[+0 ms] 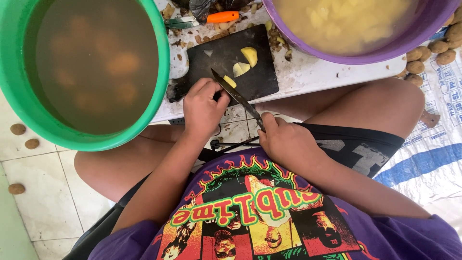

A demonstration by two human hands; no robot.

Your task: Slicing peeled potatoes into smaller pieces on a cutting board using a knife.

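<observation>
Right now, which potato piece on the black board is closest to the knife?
The small yellow piece by the knife tip, right beside the blade. The two bigger pieces lie farther up the board.

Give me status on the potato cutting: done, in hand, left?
Done: the purple tub holds many cut yellow pieces in water; three pieces lie on the black board.
In hand: the right hand holds the knife, blade over the board's near edge; the left hand sits curled beside the blade.
Left: whole potatoes in the green tub, more unpeeled ones by the purple tub.
</observation>
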